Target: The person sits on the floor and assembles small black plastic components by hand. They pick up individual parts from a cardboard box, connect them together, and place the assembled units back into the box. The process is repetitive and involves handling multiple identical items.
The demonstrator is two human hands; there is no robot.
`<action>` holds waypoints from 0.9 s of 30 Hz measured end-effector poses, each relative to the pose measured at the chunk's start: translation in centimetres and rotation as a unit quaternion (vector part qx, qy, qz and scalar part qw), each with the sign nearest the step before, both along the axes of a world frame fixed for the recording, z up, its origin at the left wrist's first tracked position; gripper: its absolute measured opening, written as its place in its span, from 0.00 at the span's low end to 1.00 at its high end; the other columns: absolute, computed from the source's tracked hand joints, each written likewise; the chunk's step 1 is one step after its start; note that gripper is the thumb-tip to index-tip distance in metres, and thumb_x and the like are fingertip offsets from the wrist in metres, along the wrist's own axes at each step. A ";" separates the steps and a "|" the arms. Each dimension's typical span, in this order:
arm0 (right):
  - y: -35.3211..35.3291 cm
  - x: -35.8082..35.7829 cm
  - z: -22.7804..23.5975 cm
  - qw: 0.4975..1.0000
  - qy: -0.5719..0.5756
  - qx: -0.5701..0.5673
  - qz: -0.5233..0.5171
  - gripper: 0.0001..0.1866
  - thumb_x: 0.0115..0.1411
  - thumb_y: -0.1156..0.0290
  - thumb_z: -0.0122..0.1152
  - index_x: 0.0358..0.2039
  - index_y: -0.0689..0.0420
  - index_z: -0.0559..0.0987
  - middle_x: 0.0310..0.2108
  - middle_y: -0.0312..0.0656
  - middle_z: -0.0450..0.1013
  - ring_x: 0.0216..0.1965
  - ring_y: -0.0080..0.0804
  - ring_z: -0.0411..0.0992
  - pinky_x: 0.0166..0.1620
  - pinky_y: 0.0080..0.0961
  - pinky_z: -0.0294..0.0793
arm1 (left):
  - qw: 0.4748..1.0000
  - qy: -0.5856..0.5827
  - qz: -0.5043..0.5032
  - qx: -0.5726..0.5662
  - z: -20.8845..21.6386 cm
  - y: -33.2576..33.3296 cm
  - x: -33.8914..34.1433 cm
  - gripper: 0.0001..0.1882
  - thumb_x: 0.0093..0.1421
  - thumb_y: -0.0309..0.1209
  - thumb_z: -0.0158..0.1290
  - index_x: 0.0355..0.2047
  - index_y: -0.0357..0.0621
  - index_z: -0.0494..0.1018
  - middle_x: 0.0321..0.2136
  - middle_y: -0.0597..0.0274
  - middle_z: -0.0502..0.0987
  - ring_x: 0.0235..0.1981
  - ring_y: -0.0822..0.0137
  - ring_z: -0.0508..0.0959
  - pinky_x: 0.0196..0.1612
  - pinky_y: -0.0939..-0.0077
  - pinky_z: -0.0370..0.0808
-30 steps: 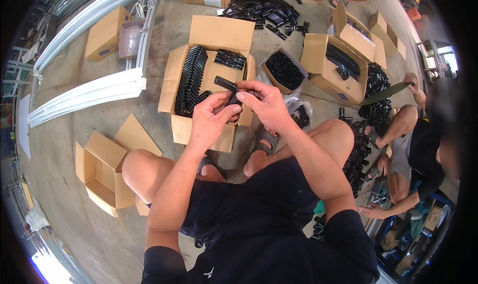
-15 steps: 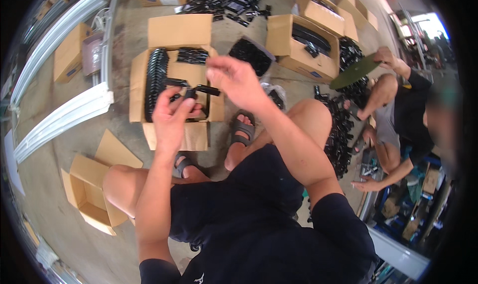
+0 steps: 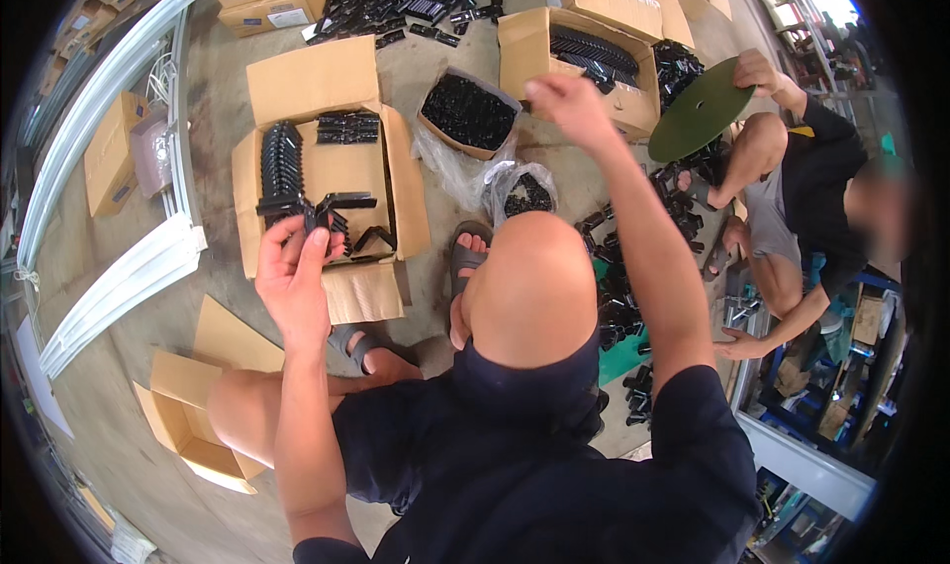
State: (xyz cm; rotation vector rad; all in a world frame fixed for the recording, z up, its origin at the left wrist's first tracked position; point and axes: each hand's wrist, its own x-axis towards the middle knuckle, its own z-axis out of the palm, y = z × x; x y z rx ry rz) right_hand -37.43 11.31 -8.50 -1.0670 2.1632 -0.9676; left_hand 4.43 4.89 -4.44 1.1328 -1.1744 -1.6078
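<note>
My left hand (image 3: 294, 272) is closed round the middle of a black bracket (image 3: 341, 201) with arms sticking out to both sides. It holds the bracket above an open cardboard box (image 3: 413, 198). Inside that box lie a long stacked row of black parts (image 3: 282, 158), a shorter stack (image 3: 347, 128) and an angled black piece (image 3: 375, 239). Out to the right, my right hand (image 3: 571, 106) has its fingers pinched together; a small dark bit shows at the fingertips, its kind unclear. Below and left of this hand stands a small box of tiny black parts (image 3: 467, 112).
Clear plastic bags (image 3: 500, 183) lie beside the small box. Another carton (image 3: 524, 59) holds stacked black parts. Loose black parts (image 3: 396, 5) are heaped at the back. On the right, another person holds a green disc (image 3: 701, 109). White rails (image 3: 124, 287) stand left.
My right hand has moved away from the bracket, to the right past the small box. My left hand, still holding the bracket, has shifted left and down. The view has shifted too.
</note>
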 end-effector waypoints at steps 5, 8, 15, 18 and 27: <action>-3.0 0.9 -12.0 0.984 0.142 0.094 0.046 0.13 0.64 0.63 0.64 0.43 0.57 0.86 0.38 0.53 0.83 0.42 0.47 0.82 0.47 0.40 0.81 | 0.997 -0.079 -0.002 -0.020 -1.4 0.0 0.8 0.14 0.68 0.20 0.57 0.52 0.33 0.71 0.43 0.50 0.83 0.37 0.68 0.83 0.43 0.74 0.83; -5.3 1.8 -17.2 0.954 0.235 0.130 0.132 0.11 0.62 0.67 0.62 0.42 0.54 0.87 0.40 0.51 0.82 0.46 0.48 0.80 0.50 0.41 0.81 | 0.986 -0.152 -0.026 -0.064 -2.2 -0.3 0.8 0.15 0.67 0.19 0.58 0.52 0.34 0.69 0.42 0.53 0.84 0.38 0.73 0.82 0.44 0.79 0.80; -8.1 2.5 -21.9 0.868 0.350 0.189 0.296 0.16 0.62 0.71 0.56 0.46 0.50 0.87 0.50 0.45 0.78 0.56 0.46 0.74 0.54 0.40 0.80 | 0.983 -0.167 -0.004 -0.080 -3.2 -1.2 0.7 0.19 0.64 0.19 0.61 0.53 0.36 0.68 0.42 0.55 0.85 0.43 0.74 0.81 0.49 0.79 0.77; -8.5 1.9 -21.7 0.826 0.393 0.191 0.355 0.14 0.59 0.70 0.58 0.43 0.52 0.87 0.48 0.44 0.79 0.54 0.44 0.75 0.52 0.38 0.81 | 0.978 -0.194 -0.016 -0.071 -3.2 -1.4 0.3 0.19 0.64 0.18 0.61 0.52 0.37 0.68 0.42 0.55 0.85 0.44 0.74 0.81 0.49 0.80 0.76; -8.0 3.2 -18.4 0.946 0.272 0.070 0.164 0.10 0.58 0.69 0.63 0.37 0.61 0.81 0.37 0.53 0.81 0.43 0.52 0.80 0.49 0.44 0.79 | 0.982 -0.165 -0.031 -0.093 -2.7 -0.4 0.1 0.20 0.66 0.18 0.58 0.55 0.37 0.64 0.44 0.54 0.83 0.43 0.74 0.80 0.49 0.80 0.76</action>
